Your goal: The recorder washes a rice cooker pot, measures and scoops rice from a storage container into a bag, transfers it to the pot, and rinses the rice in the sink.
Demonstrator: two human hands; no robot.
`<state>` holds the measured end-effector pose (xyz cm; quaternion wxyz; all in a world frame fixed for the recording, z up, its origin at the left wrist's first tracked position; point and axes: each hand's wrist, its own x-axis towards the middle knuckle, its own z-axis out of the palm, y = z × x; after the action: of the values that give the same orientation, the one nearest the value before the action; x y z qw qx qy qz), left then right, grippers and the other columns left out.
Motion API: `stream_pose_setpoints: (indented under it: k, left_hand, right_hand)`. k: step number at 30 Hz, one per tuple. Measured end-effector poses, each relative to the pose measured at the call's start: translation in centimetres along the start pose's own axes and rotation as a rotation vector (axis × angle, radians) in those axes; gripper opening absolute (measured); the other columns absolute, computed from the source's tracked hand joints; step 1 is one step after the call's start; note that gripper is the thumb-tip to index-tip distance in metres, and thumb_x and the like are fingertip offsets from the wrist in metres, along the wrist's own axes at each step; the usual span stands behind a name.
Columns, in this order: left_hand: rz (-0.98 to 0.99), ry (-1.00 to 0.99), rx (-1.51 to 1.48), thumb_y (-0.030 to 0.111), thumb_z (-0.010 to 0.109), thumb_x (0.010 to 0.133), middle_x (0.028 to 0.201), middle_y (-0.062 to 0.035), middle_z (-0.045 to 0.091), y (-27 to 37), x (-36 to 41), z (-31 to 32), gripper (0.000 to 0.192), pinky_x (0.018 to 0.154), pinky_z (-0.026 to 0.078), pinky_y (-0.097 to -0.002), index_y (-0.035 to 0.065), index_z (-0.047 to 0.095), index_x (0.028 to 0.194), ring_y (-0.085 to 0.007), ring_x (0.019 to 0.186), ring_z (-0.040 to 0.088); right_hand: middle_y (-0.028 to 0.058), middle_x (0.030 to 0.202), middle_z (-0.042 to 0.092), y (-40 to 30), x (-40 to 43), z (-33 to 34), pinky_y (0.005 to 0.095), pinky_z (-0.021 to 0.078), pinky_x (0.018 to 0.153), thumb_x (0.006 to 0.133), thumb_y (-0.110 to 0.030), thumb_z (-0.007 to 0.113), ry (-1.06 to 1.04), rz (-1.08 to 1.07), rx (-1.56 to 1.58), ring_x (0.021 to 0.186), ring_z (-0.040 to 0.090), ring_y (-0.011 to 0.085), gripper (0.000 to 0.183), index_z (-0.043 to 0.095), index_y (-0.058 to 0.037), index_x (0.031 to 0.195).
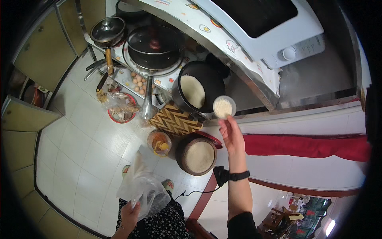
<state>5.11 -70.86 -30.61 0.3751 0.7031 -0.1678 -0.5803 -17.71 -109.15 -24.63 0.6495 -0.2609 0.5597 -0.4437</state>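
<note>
My right hand [231, 134] holds a small translucent cup [224, 107] filled with white grains that look like rice. The cup is beside the front rim of a deep dark pot [215, 85], which has a layer of white rice [192, 91] inside. Low in the picture, my left hand [130, 214] grips the gathered top of a clear plastic bag [144, 191]; pale contents fill its far corner. On the floor below the pot stands a round brown crock [180, 159], its opening filled with pale grain [200, 156].
A herringbone wooden board [176, 119] leans by the pot. An oil jug [159, 143] stands near the crock. Lidded pans [153, 50] and several eggs [138, 83] occupy the lower shelf, with a red-rimmed basin [122, 112] of garlic nearby. Above is a white microwave [268, 27].
</note>
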Motion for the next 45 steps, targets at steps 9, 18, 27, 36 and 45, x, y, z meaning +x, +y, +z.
stream_pose_setpoints:
  k: [9,18,27,36,45]
  left_hand:
    - [0.074,0.071,-0.078,0.022,0.054,0.087,0.055,0.0037,0.043,1.8,1.4,-4.2,0.027,0.046,0.03,-0.0234,0.0025,0.051,0.069,-0.0047,0.052,0.036]
    - [0.022,0.13,-0.084,0.022,0.054,0.087,0.052,0.0058,0.04,1.7,1.8,-6.9,0.027,0.044,0.027,-0.023,0.0028,0.05,0.068,-0.0034,0.051,0.033]
    - [-0.036,0.084,-0.156,0.019,0.054,0.088,0.057,0.0062,0.042,1.5,1.7,-6.7,0.025,0.047,0.028,-0.0214,0.0044,0.051,0.069,-0.0026,0.054,0.034]
    - [-0.073,0.042,-0.132,0.021,0.055,0.087,0.058,0.0064,0.041,1.5,1.3,-4.8,0.024,0.047,0.028,-0.0212,0.0045,0.052,0.07,-0.0026,0.055,0.034]
    - [-0.043,0.007,-0.03,0.021,0.055,0.087,0.055,0.0055,0.042,2.0,0.9,-2.7,0.024,0.045,0.027,-0.0226,0.0033,0.051,0.07,-0.003,0.051,0.034]
  right_hand:
    - [0.009,0.09,0.055,1.7,10.3,2.1,0.0214,0.0434,0.056,0.062,-0.019,0.079,0.326,-0.628,-0.614,0.063,0.055,0.0125,0.053,0.05,0.0038,0.101]
    - [0.0098,0.092,0.058,2.0,10.2,2.0,0.0245,0.0455,0.06,0.061,-0.023,0.08,0.421,-0.711,-0.875,0.065,0.057,0.0135,0.058,0.051,0.0031,0.104]
    - [0.0076,0.092,0.056,2.1,10.0,1.6,0.0246,0.0446,0.061,0.062,-0.024,0.08,0.366,-0.656,-0.776,0.065,0.054,0.0112,0.058,0.051,0.0033,0.105]
    - [0.0058,0.093,0.054,1.8,8.6,2.4,0.0219,0.0438,0.056,0.065,-0.015,0.078,0.348,-0.715,-0.688,0.067,0.055,0.0088,0.057,0.046,0.0033,0.109]
    - [0.0093,0.089,0.06,0.4,5.8,0.3,0.0269,0.0534,0.074,0.081,-0.015,0.063,-0.074,-0.137,0.259,0.081,0.061,0.0194,0.026,0.051,0.0008,0.099]
